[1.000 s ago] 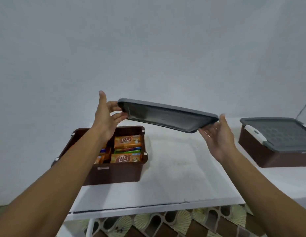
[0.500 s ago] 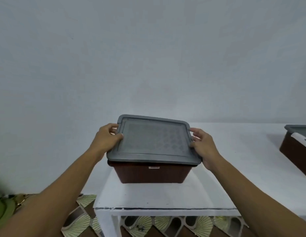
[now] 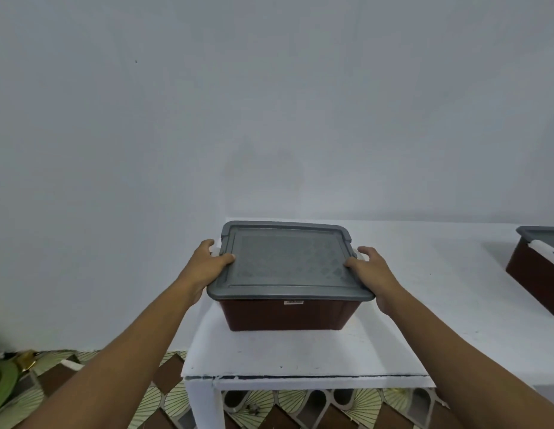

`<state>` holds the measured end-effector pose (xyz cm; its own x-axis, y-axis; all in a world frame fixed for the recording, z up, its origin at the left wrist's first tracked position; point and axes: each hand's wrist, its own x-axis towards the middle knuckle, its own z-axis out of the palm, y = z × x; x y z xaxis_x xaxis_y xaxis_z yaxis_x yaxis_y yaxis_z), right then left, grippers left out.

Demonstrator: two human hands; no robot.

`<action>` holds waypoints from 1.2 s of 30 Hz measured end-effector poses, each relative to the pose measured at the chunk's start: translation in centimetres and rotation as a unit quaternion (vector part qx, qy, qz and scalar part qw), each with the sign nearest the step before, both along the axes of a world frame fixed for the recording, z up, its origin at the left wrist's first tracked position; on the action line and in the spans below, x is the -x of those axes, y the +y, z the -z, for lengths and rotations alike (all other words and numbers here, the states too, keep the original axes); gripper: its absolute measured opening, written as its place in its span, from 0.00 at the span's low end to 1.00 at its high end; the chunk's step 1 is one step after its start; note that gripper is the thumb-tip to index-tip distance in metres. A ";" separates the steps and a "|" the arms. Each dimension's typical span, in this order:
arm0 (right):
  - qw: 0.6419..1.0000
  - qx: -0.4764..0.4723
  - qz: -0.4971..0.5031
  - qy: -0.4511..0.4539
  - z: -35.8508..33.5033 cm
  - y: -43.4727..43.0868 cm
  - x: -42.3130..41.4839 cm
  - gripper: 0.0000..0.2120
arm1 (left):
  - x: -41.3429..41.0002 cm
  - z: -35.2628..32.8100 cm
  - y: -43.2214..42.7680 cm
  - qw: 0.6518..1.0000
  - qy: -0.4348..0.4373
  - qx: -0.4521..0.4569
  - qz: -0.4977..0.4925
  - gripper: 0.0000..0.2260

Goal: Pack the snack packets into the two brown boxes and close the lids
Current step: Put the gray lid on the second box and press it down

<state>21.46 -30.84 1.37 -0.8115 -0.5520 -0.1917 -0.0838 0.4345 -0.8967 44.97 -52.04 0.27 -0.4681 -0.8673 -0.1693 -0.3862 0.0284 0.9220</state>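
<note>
A brown box (image 3: 288, 315) stands at the left end of the white table (image 3: 424, 292), covered by its grey lid (image 3: 288, 261). The snack packets are hidden inside. My left hand (image 3: 207, 261) grips the lid's left edge, thumb on top and fingers down the side. My right hand (image 3: 373, 270) grips the lid's right edge the same way. A second brown box (image 3: 531, 274) with a grey lid and a white latch sits at the far right, partly cut off by the frame.
The table's front edge (image 3: 316, 377) runs close below the box, and its left end lies just left of the box. A plain grey wall stands behind. Patterned floor tiles (image 3: 164, 397) show below, with a green object (image 3: 2, 382) at far left.
The lid, held tilted in the air a second ago, now lies flat on the left box and hides the packets. Both hands have slid to the lid's side edges.
</note>
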 end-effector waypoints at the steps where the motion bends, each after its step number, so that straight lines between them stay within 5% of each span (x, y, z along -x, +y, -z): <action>1: 1.000 0.005 0.000 -0.026 0.1 0.1 0.2 0.27 | 0.1 0.1 0.0 1.000 0.004 -0.013 0.002 0.32; 10: 0.992 0.027 -0.032 -0.119 0.8 0.6 2.6 0.19 | 1.5 0.4 1.2 0.999 0.012 0.002 -0.037 0.31; 28: 0.998 0.006 0.042 -0.043 0.3 9.6 15.0 0.13 | 16.2 0.1 10.1 0.998 -0.024 0.062 -0.010 0.35; 32: 0.999 -0.015 0.040 0.015 0.6 9.8 15.9 0.12 | 17.1 0.2 10.7 0.996 0.004 0.081 -0.041 0.19; 36: 0.998 -0.026 0.039 0.048 1.1 9.7 16.2 0.14 | 16.7 -0.1 9.8 0.992 0.108 -0.028 -0.059 0.06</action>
<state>5.22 -21.17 0.23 -0.8673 -0.4786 -0.1372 -0.1330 0.4882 -0.8626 28.27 -42.28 0.34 -0.3952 -0.9098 -0.1265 -0.1777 -0.0594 0.9823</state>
